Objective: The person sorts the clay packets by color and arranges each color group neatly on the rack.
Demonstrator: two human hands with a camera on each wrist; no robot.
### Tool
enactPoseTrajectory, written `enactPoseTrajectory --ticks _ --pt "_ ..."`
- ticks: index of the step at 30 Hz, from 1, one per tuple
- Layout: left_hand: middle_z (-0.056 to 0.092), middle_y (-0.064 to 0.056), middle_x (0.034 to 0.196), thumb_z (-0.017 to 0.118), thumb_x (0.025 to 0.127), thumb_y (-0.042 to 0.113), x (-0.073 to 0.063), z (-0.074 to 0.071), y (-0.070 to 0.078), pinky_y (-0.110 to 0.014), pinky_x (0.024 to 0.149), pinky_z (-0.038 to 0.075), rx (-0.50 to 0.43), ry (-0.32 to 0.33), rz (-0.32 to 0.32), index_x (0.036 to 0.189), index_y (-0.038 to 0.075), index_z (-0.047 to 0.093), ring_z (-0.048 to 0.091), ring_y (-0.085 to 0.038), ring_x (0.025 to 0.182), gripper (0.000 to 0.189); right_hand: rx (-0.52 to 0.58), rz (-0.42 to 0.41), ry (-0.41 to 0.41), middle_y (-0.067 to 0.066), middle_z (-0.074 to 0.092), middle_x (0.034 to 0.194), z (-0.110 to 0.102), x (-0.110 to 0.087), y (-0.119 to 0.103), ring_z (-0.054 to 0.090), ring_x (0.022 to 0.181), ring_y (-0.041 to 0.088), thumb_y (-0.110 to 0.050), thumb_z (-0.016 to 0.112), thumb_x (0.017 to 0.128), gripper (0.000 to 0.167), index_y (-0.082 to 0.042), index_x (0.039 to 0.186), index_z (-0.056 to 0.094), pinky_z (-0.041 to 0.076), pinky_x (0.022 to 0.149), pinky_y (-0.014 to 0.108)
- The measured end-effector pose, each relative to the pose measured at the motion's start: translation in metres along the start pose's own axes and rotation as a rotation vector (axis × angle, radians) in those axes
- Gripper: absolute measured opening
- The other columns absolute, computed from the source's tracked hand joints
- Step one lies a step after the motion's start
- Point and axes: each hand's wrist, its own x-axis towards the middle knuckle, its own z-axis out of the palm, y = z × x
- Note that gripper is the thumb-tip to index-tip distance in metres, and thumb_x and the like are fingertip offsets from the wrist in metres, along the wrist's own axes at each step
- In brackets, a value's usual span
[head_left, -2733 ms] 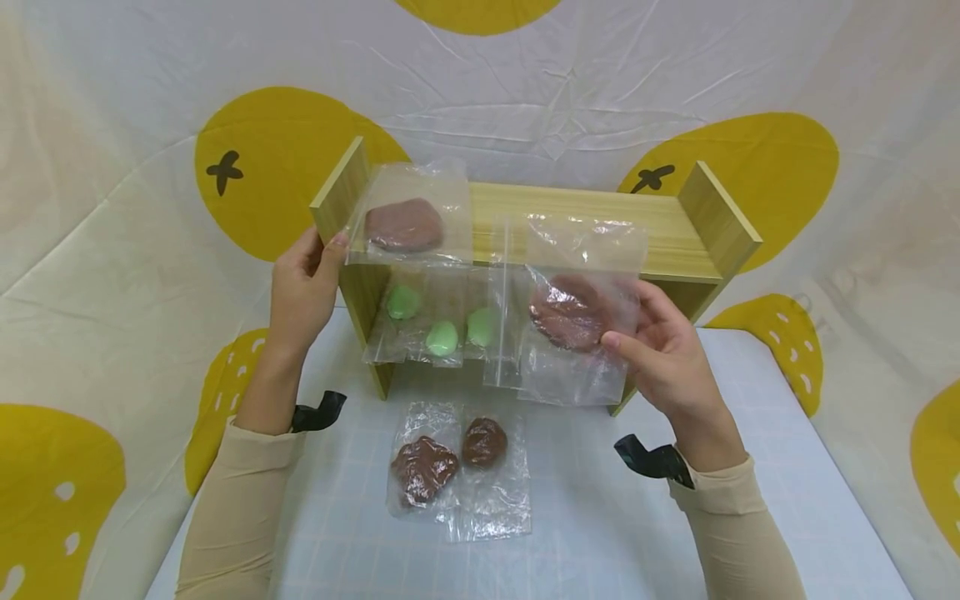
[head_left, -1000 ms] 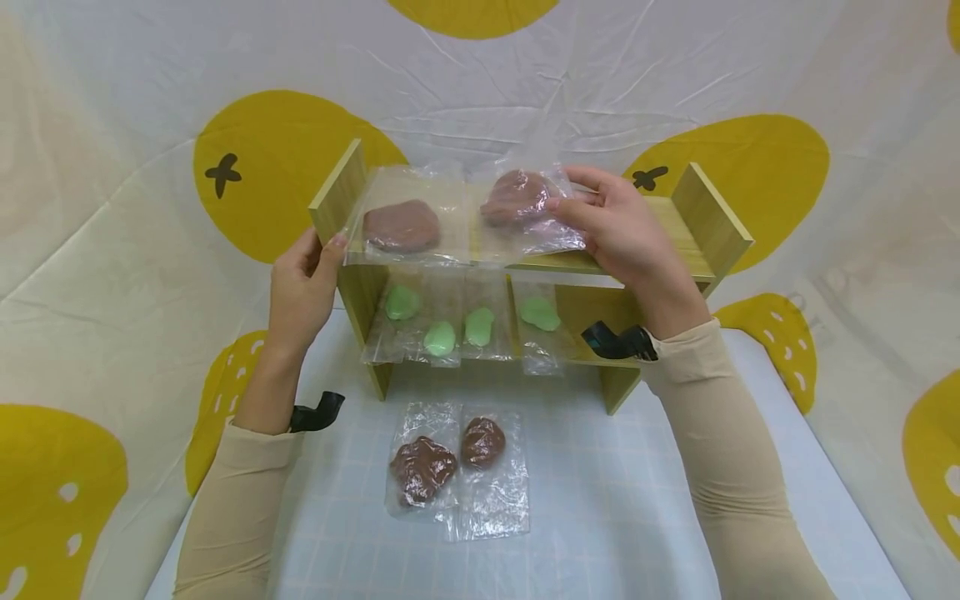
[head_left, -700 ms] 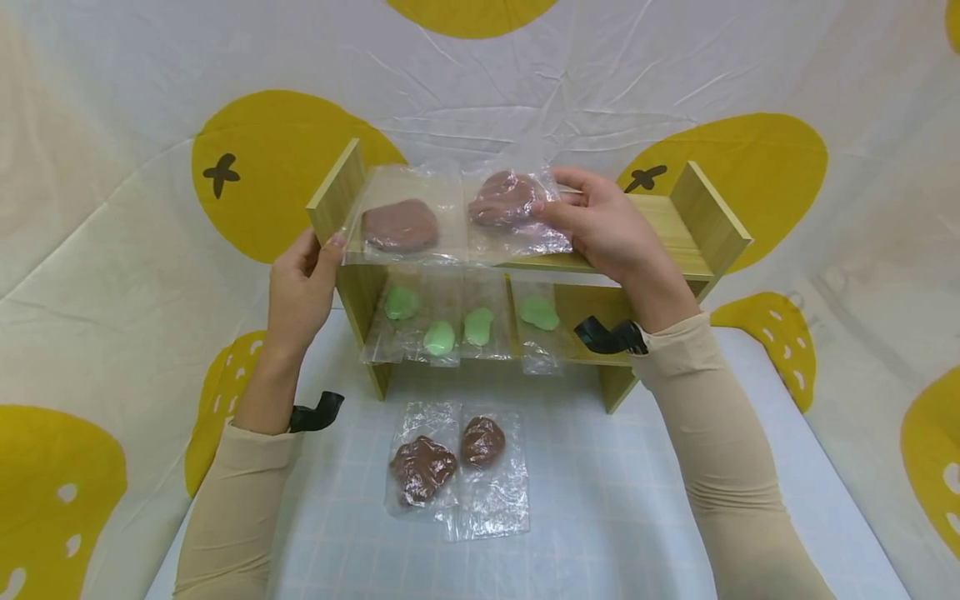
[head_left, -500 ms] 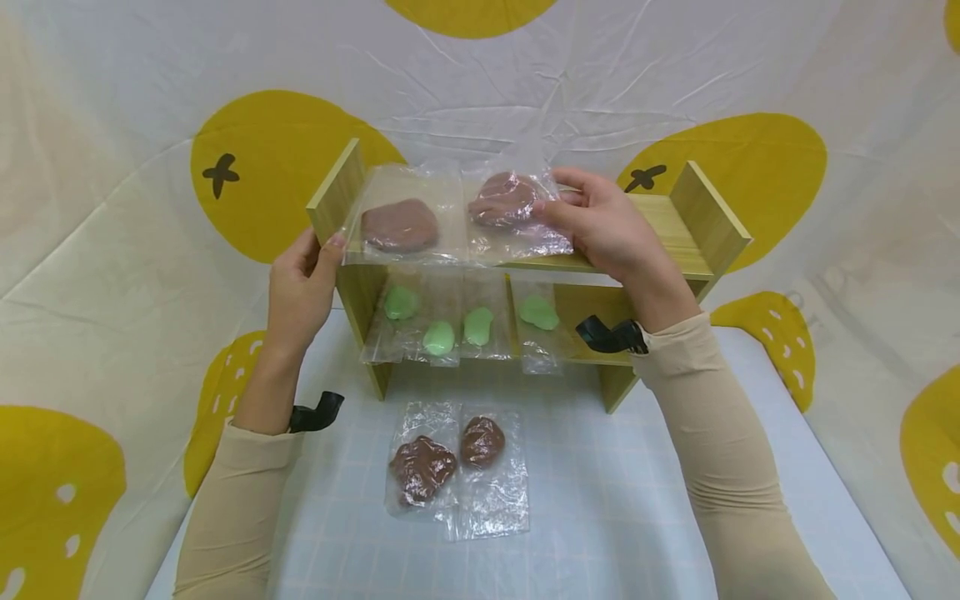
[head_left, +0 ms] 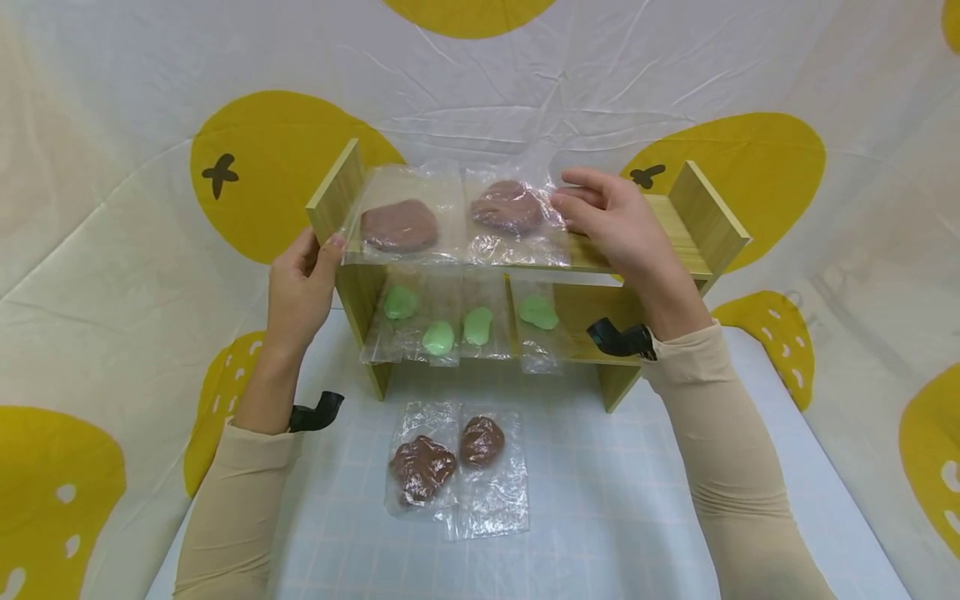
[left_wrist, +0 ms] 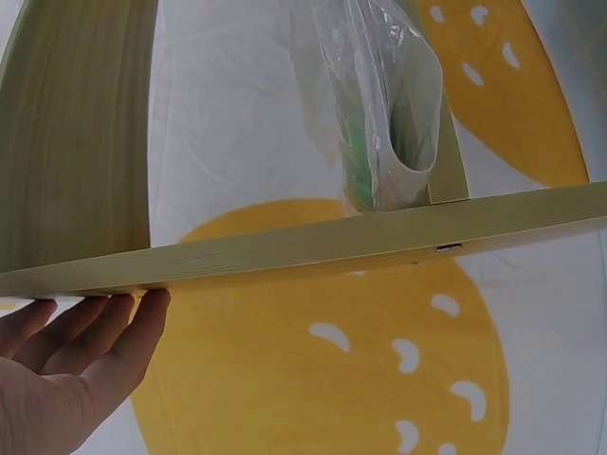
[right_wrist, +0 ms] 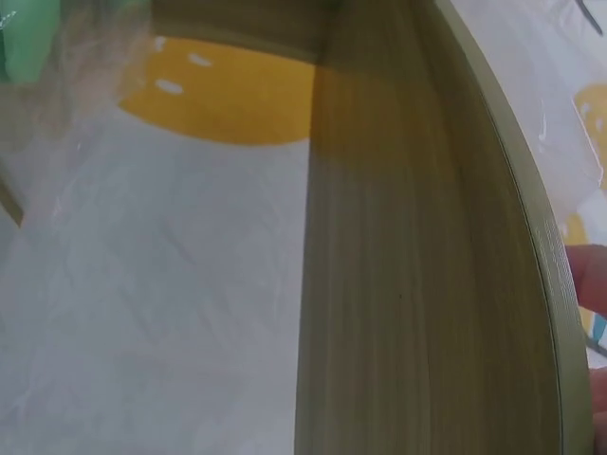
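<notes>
In the head view, my left hand (head_left: 300,279) grips the left side panel of a small wooden shelf (head_left: 645,229). Its fingertips (left_wrist: 123,322) press the panel's outer face in the left wrist view. My right hand (head_left: 626,225) is over the upper board with fingers loosely bent, just right of a clear zip bag of reddish-brown clay (head_left: 508,207). Whether a fingertip still touches that bag I cannot tell. Left of it lies another bag of reddish-brown clay (head_left: 399,226). Below, several bags with green clay (head_left: 539,312) sit on the lower board.
Two bags of darker brown clay, a wide one (head_left: 422,469) and a smaller one (head_left: 483,442), lie on the pale checked table (head_left: 600,500) before the shelf. A white cloth with yellow shapes (head_left: 510,92) hangs behind.
My right hand carried its bag up and left onto the upper board beside the first bag, then let go and drew slightly right. My left hand stayed on the panel.
</notes>
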Motion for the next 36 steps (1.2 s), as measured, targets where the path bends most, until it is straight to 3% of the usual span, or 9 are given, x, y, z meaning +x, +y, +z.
enactPoseTrajectory --ticks 5,12,22,36 --pt "0.064 -0.008 0.130 0.055 0.103 0.037 0.001 0.001 0.000 -0.039 0.094 0.051 0.016 0.009 -0.002 0.140 0.015 0.060 0.061 -0.019 0.108 0.044 0.083 -0.044 0.039 0.025 0.054 0.137 -0.002 -0.004 0.002 0.059 0.118 0.026 -0.011 0.063 0.098 0.055 0.003 0.147 0.043 0.052 0.088 0.027" --pt "0.065 -0.009 0.128 0.055 0.103 0.037 0.002 0.002 -0.001 -0.036 0.091 0.052 0.027 0.017 0.005 0.139 0.013 0.061 0.062 -0.019 0.104 0.044 0.198 -0.108 0.086 0.030 0.053 0.134 -0.006 -0.012 0.005 0.064 0.108 0.028 -0.007 0.064 0.096 0.051 0.006 0.143 0.047 0.052 0.090 0.030" --pt "0.065 -0.008 0.128 0.054 0.103 0.038 0.002 0.001 -0.001 -0.036 0.091 0.052 0.045 0.021 0.003 0.139 0.014 0.061 0.062 -0.020 0.105 0.044 0.308 -0.246 0.128 0.027 0.060 0.127 -0.005 -0.046 0.007 0.065 0.106 0.031 -0.003 0.066 0.095 0.043 0.002 0.137 0.056 0.053 0.089 0.032" --pt "0.065 -0.008 0.127 0.054 0.103 0.037 0.001 0.001 -0.001 -0.036 0.091 0.052 0.039 0.020 0.003 0.138 0.013 0.061 0.062 -0.019 0.104 0.043 0.293 -0.363 0.066 0.025 0.063 0.122 0.001 -0.100 0.026 0.069 0.100 0.030 0.004 0.059 0.097 0.040 0.005 0.137 0.055 0.053 0.088 0.036"
